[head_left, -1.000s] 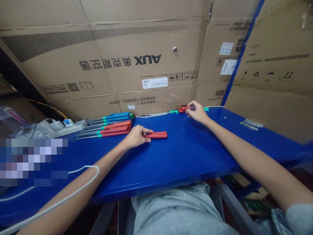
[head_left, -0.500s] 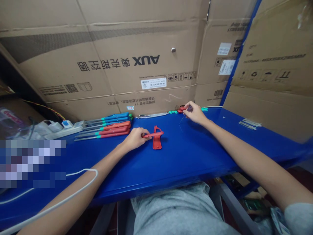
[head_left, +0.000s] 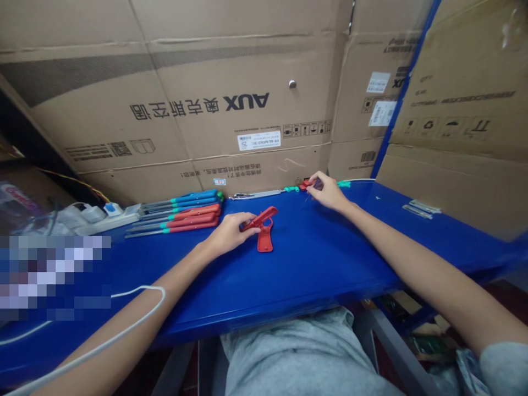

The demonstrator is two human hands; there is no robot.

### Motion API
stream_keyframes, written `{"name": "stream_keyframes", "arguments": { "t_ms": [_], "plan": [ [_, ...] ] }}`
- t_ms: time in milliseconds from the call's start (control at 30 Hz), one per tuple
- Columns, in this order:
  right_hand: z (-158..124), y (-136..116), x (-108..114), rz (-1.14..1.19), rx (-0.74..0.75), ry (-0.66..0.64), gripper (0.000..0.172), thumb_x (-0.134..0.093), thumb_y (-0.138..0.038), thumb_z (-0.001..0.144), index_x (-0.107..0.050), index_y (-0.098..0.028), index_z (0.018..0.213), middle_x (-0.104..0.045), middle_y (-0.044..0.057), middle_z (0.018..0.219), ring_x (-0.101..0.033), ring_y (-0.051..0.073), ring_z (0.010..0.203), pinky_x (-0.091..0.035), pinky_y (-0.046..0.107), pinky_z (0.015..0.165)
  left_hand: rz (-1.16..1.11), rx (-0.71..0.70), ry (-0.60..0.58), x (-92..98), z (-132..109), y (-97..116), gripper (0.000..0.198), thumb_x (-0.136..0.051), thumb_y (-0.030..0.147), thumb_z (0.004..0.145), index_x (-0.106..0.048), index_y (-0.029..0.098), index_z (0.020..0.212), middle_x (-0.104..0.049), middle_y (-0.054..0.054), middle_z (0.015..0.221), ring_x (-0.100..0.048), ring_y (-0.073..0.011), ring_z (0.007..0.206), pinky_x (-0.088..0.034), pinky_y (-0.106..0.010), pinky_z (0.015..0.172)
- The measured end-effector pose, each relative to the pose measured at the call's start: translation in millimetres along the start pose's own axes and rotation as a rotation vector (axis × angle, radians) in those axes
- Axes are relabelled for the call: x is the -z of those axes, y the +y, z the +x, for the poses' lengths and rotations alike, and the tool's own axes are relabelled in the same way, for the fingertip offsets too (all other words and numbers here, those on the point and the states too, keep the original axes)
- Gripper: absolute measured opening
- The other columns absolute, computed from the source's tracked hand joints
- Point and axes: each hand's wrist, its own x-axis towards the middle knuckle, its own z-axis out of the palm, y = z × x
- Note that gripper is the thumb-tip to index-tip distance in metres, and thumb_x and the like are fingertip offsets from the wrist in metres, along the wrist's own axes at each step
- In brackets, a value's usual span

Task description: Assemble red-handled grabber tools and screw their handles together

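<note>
Left grip [head_left: 231, 232] is closed, fingertips and thumb pinching one end of a red plastic piece [head_left: 268, 215], whose free end slants up toward the back right corner of the bench [head_left: 313, 275]. Just below it lies a second red part [head_left: 265, 242], its broad end facing the bench's front edge; whether the two touch, I cannot tell. Right grip [head_left: 328, 191], near the back edge, is closed around the dark handle of a thin tool [head_left: 318, 185], its slim shaft pointing down toward the bench. Close behind those fingers sits a small red item [head_left: 304, 186], partly hidden, with green bits [head_left: 292, 189] beside it. Metal strips [head_left: 259, 194] lie farther left along the back edge. Left of the left grip, red and blue handles [head_left: 196, 215] lie in a row, and beyond them, toward the left edge, is a power strip [head_left: 109, 221]. Clear strips [head_left: 421, 207] rest near the right edge. Cardboard [head_left: 198, 71] stands along the back edge.
</note>
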Motion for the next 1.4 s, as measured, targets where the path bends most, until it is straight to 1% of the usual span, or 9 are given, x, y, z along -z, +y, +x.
{"name": "stream_keyframes", "arguments": {
  "t_ms": [200,400,567,700,867,1033,1200,1300,1400],
  "plan": [
    [-0.4,-2.3,-0.3,0.002,0.014,-0.001,0.014,-0.061,-0.025,0.072,-0.049,-0.023,0.081,-0.058,-0.003,0.059,-0.057,0.016,0.052,-0.043,0.028,0.053,-0.136,0.073,-0.064,0.9,-0.9,0.4,0.042,-0.06,0.044,0.085,-0.066,0.014,0.113,-0.061,0.001,0.066,-0.052,-0.0128,0.058,-0.042,-0.022,0.057],
    [-0.8,-4.0,-0.1,-0.009,0.005,0.004,0.015,-0.061,-0.025,0.071,-0.049,-0.023,0.08,-0.057,-0.003,0.059,-0.057,0.016,0.053,-0.042,0.027,0.053,-0.181,0.04,-0.157,1.3,-1.7,-2.2,0.042,-0.057,0.046,0.088,-0.069,0.013,0.111,-0.065,-0.001,0.076,-0.053,-0.0134,0.065,-0.043,-0.023,0.063],
    [-0.2,-1.2,-0.3,-0.007,0.024,0.004,0.014,-0.06,-0.025,0.072,-0.049,-0.023,0.08,-0.056,-0.003,0.059,-0.057,0.016,0.052,-0.041,0.028,0.053,-0.199,0.01,-0.228,4.8,-1.8,5.4,0.041,-0.052,0.047,0.09,-0.072,0.014,0.102,-0.067,-0.001,0.082,-0.055,-0.015,0.071,-0.043,-0.023,0.066],
    [-0.1,-0.9,-0.7,-0.009,0.021,0.005,0.014,-0.06,-0.025,0.072,-0.049,-0.023,0.08,-0.056,-0.003,0.058,-0.056,0.015,0.052,-0.041,0.027,0.053,-0.279,-0.017,-0.256,8.0,-2.1,19.8,0.037,-0.058,0.046,0.087,-0.074,0.013,0.085,-0.068,-0.003,0.079,-0.056,-0.0152,0.072,-0.044,-0.024,0.068],
    [-0.4,-2.7,-0.5,-0.012,0.019,0.007,0.015,-0.061,-0.026,0.071,-0.049,-0.022,0.08,-0.056,-0.003,0.058,-0.055,0.015,0.053,-0.041,0.026,0.053,-0.394,-0.062,-0.413,6.3,-2.1,31.2,0.034,-0.068,0.045,0.081,-0.072,0.013,0.072,-0.069,-0.007,0.08,-0.061,-0.0158,0.074,-0.047,-0.025,0.069],
    [-0.7,-1.9,-0.6,-0.023,0.019,0.009,0.015,-0.061,-0.027,0.071,-0.05,-0.021,0.079,-0.055,-0.003,0.058,-0.055,0.015,0.053,-0.04,0.027,0.053,-0.443,-0.135,-0.3,-2.6,-0.5,32.1,0.027,-0.067,0.04,0.084,-0.073,0.015,0.076,-0.07,-0.011,0.112,-0.065,-0.0218,0.102,-0.047,-0.031,0.09],
    [0.4,-4.9,-2.0,-0.047,0.023,-0.002,0.014,-0.061,-0.026,0.072,-0.05,-0.021,0.08,-0.056,-0.002,0.061,-0.055,0.015,0.055,-0.041,0.027,0.056,-0.306,-0.171,-0.16,-7.7,-1.2,27.2,0.026,-0.063,0.038,0.088,-0.073,0.017,0.077,-0.072,-0.008,0.103,-0.065,-0.0202,0.1,-0.047,-0.031,0.09],
    [6.5,-2.5,10.2,-0.15,0.039,0.125,0.008,-0.058,-0.021,0.073,-0.051,-0.02,0.078,-0.057,0.0,0.065,-0.054,0.016,0.06,-0.043,0.029,0.062,-0.145,-0.206,-0.174,-7.4,-2.1,21.6,0.028,-0.058,0.038,0.092,-0.071,0.017,0.079,-0.071,-0.008,0.096,-0.063,-0.0193,0.096,-0.047,-0.03,0.087],
    [14.7,14.3,38.2,-0.285,-0.028,0.415,0.007,-0.053,-0.016,0.075,-0.049,-0.021,0.079,-0.058,0.003,0.072,-0.055,0.018,0.067,-0.044,0.033,0.072,0.009,-0.227,-0.201,-7.3,-2.5,16.2,0.03,-0.052,0.038,0.095,-0.07,0.017,0.082,-0.069,-0.007,0.093,-0.06,-0.0196,0.093,-0.046,-0.032,0.086]
  ]
}}
